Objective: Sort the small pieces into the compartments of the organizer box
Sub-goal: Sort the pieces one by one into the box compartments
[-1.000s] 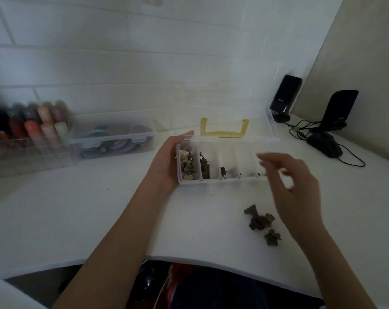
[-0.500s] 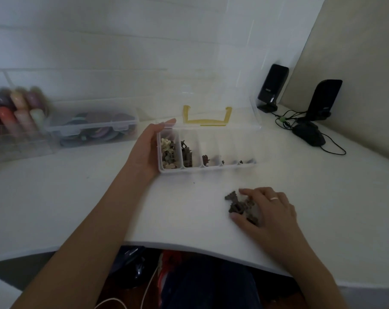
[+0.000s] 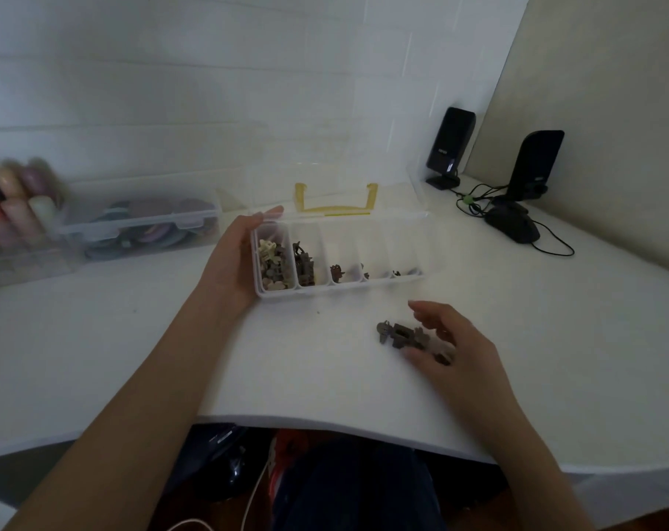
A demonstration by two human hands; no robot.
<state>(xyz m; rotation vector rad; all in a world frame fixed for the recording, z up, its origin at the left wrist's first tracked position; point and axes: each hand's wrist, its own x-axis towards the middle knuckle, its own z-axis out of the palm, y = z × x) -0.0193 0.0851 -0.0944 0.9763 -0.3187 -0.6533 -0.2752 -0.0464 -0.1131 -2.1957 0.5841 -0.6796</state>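
Observation:
A clear organizer box (image 3: 340,291) with several compartments stands open on the white table, its lid with a yellow handle (image 3: 334,206) lying behind it. The left compartments hold beige and dark small pieces; the right ones hold only a few. My left hand (image 3: 229,258) grips the box's left end, fingers curled over its wall. In front of the box lies a small pile of dark brown pieces (image 3: 396,333). My right hand (image 3: 463,350) sits on the pile's right side, thumb and curled fingers closing round some of the pieces.
A clear box of coloured discs (image 3: 141,228) and a rack of coloured items (image 3: 14,212) stand at the back left. Two black speakers (image 3: 449,147), a mouse (image 3: 513,224) and cables lie at the back right. The table's curved front edge (image 3: 325,423) is close.
My right hand came down from above the box onto the loose pile, then curled its fingers round some pieces. My left hand stayed on the box.

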